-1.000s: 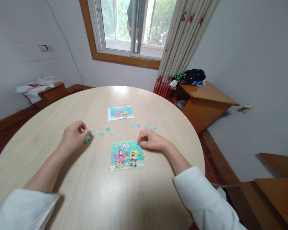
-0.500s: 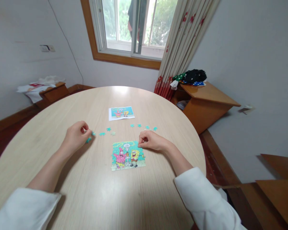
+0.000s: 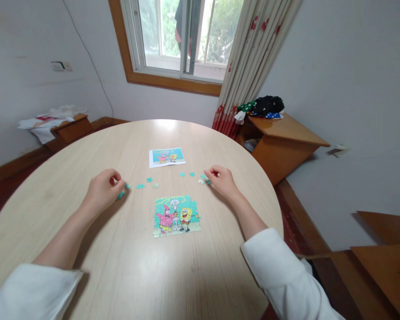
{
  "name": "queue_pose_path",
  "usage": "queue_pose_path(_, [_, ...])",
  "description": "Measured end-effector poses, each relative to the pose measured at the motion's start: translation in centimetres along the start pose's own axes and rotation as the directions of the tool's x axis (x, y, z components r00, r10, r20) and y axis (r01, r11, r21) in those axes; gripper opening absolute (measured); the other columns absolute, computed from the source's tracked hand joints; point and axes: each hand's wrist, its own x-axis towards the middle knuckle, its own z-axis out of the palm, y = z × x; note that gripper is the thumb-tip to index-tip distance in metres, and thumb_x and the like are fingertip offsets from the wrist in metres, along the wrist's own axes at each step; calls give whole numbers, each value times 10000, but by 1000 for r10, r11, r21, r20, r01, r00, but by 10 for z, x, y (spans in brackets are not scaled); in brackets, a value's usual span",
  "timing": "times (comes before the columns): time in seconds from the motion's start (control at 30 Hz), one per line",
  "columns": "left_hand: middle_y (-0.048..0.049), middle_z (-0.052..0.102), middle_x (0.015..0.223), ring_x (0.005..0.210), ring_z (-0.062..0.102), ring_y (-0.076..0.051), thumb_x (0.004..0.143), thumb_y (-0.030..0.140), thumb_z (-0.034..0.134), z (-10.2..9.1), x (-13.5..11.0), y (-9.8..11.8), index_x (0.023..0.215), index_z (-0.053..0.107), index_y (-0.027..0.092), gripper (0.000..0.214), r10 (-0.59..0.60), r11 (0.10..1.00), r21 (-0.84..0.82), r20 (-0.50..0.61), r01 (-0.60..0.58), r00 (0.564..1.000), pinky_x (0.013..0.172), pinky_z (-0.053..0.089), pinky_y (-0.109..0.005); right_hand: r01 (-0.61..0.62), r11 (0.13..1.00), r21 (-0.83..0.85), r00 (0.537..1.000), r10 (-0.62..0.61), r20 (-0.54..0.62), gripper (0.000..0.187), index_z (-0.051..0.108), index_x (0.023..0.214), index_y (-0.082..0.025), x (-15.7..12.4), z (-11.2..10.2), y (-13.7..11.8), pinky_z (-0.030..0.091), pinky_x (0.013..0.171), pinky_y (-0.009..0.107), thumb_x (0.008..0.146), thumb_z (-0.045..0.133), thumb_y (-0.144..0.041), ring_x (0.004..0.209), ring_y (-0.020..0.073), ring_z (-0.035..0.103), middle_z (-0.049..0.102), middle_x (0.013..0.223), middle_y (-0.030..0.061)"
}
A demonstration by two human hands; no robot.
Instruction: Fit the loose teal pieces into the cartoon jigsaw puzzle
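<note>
A partly assembled jigsaw puzzle (image 3: 176,216) with pink, yellow and pale cartoon figures lies on the table in front of me; its top right edge is uneven. My left hand (image 3: 106,186) is closed in a pinch left of the puzzle, beside loose teal puzzle pieces (image 3: 120,195). Beyond the puzzle's right corner, my right hand (image 3: 222,180) has thumb and forefinger pressed together over a cluster of loose pieces (image 3: 202,177). Whatever either pinch holds is hidden. A picture card (image 3: 168,155) showing the same figures lies behind the puzzle.
Several more loose pieces (image 3: 149,180) lie between the hands on the round wooden table (image 3: 173,275). Behind the table are a window (image 3: 186,40) and a curtain (image 3: 250,58). A wooden cabinet (image 3: 283,138) with cloths on top stands at the right.
My right hand has moved from the puzzle's top right corner up and right to the loose pieces. My left hand stays nearly where it was. The view has shifted slightly.
</note>
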Motion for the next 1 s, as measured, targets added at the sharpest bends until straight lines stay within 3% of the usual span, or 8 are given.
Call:
queue_pose_path(0.17, [-15, 506, 622, 596, 494, -193, 711, 276, 465, 1, 1, -4, 666, 474, 223, 70, 17, 1000, -18, -10, -18, 1000, 594, 370, -331, 14, 1000, -5, 994, -15, -110, 254, 518, 593, -187, 2, 3, 5, 322, 568, 256, 773, 492, -363, 574, 126, 411, 472, 563, -17])
queue_pose_path(0.3, [-13, 505, 615, 592, 502, -198, 715, 268, 465, 2, 1, -5, 670, 474, 228, 61, 22, 999, -27, -16, -23, 1000, 595, 380, -336, -1, 1000, 15, 995, 2, -103, 190, 616, 722, -172, 1, 3, 7, 351, 583, 256, 750, 479, -301, 586, 135, 447, 508, 592, -13])
queue_pose_path(0.5, [-11, 504, 612, 589, 504, -197, 706, 253, 471, 3, 1, -5, 655, 467, 229, 57, 21, 1000, -19, -17, -21, 1000, 590, 382, -332, -34, 997, -69, 994, 27, -105, 237, 680, 804, -158, 3, 3, 13, 388, 622, 268, 726, 458, -190, 606, 146, 491, 570, 639, 7])
queue_pose_path(0.63, [-7, 499, 607, 586, 499, -190, 696, 248, 479, 2, 1, -3, 654, 466, 224, 50, 14, 1000, -22, -17, -14, 1000, 582, 373, -322, -11, 991, -133, 1000, 14, 23, 241, 714, 843, -174, 3, 2, 16, 433, 767, 308, 775, 482, -173, 754, 166, 576, 670, 818, 53])
queue_pose_path(0.77, [-7, 497, 613, 603, 497, -182, 693, 253, 479, -1, 0, 2, 660, 468, 218, 50, 10, 1000, -25, 5, -10, 1000, 586, 363, -307, 68, 985, -156, 971, -30, 236, 297, 716, 980, -208, 0, 2, 14, 367, 964, 403, 849, 454, -164, 1040, 197, 580, 679, 1074, 74])
queue_pose_path(1.0, [-3, 501, 628, 616, 498, -176, 687, 301, 460, -3, -1, 5, 666, 467, 223, 82, -16, 999, -29, 24, 17, 1000, 600, 365, -296, 91, 966, -242, 945, -7, 326, 322, 702, 1071, -224, -3, 0, 5, 307, 1027, 474, 887, 438, -204, 1156, 232, 544, 627, 1234, 96])
